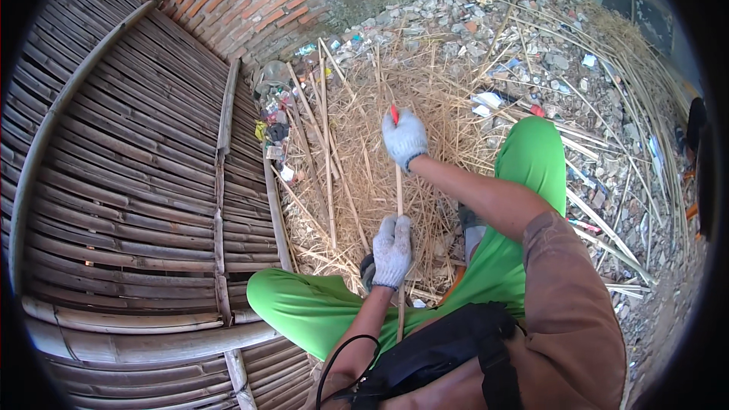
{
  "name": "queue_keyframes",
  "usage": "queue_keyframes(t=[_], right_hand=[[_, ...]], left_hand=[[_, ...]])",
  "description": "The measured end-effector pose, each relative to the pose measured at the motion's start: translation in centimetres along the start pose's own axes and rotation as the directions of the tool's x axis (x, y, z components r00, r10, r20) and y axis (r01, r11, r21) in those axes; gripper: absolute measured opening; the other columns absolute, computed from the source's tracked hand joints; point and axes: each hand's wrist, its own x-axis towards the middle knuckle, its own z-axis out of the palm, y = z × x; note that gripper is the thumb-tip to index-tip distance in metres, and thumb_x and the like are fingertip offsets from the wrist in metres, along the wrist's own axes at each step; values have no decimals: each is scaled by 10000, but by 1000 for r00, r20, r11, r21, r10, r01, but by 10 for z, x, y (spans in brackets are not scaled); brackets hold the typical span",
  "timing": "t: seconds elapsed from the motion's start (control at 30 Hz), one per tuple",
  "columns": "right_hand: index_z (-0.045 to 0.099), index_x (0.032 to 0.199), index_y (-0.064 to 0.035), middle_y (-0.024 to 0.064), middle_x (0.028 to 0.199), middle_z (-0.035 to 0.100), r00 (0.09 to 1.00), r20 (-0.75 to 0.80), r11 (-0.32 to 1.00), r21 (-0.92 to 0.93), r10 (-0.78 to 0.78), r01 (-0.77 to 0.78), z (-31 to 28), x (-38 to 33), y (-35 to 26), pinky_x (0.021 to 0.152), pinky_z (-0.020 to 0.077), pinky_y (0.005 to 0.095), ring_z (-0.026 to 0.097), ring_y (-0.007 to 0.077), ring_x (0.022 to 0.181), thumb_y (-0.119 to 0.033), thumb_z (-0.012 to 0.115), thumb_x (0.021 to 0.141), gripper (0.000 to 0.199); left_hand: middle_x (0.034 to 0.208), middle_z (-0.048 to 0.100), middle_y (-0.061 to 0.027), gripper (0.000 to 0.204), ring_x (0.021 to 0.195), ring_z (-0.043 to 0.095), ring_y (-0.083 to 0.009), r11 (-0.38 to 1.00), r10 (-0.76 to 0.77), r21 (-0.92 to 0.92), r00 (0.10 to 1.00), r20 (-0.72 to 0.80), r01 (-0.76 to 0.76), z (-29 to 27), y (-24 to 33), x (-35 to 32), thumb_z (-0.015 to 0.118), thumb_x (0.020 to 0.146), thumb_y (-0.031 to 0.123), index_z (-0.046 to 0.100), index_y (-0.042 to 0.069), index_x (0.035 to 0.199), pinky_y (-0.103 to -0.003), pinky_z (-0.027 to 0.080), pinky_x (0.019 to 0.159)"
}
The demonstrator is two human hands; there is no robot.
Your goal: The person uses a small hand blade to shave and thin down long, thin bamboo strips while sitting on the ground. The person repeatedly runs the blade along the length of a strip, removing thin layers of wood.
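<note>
A long, narrow bamboo strip (399,190) runs lengthwise in front of me, from near my waist up toward my right hand. My left hand (392,250), in a white knit glove, is closed around it between my knees. Farther along the strip, my right hand (405,139), gloved the same way, is closed on a tool with a red handle (394,114). Only the red end shows above the fist; its blade or working part cannot be made out. Whether the tool touches the strip is hidden by the glove.
Bamboo shavings (444,118) cover the ground around my hands. Several loose bamboo strips (326,152) lie to the left, beside a slatted bamboo panel (152,205). Rubble and litter (547,68) spread to the right. A brick wall (258,0) stands at the back.
</note>
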Motion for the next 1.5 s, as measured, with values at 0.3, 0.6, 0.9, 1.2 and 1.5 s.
queue_keyframes(t=[0.3,0.6,0.9,1.2,1.5], right_hand=[[750,997,3,287,971,767,975,-165,980,-106,148,-167,-64,92,42,873,591,529,755,470,983,-433,662,981,445],[633,977,-27,94,711,652,947,152,775,545,283,-319,-52,72,35,576,534,379,644,192,617,-320,687,1038,303],[693,981,39,270,826,720,992,-116,995,-81,42,-51,-59,110,50,734,571,513,725,443,758,-326,654,1019,369],[694,981,31,291,873,721,950,-312,986,163,34,18,-43,109,30,779,559,510,735,464,842,-340,656,1014,375],[694,1051,28,321,986,730,974,-217,998,0,63,-64,-38,100,26,865,561,559,721,503,973,-409,641,1025,441]], left_hand=[[1009,699,-220,390,873,727,-384,928,298,200,949,106,-314,1,23,-53,697,1050,278,604,23,1329,-492,579,763],[924,674,-59,271,735,643,-168,928,-42,-348,968,249,130,-21,30,-41,659,1091,207,644,40,1304,-349,563,669],[771,656,-28,265,670,614,-118,985,-37,-169,998,57,46,10,14,-57,656,1103,256,706,1,1159,-339,520,618],[719,600,5,209,495,483,-89,711,-365,-556,902,232,431,4,35,-55,695,1058,268,688,60,1048,-268,358,413],[739,590,12,208,496,499,-101,712,-346,-519,880,326,472,5,25,-46,705,1063,287,665,83,1058,-280,371,401]])
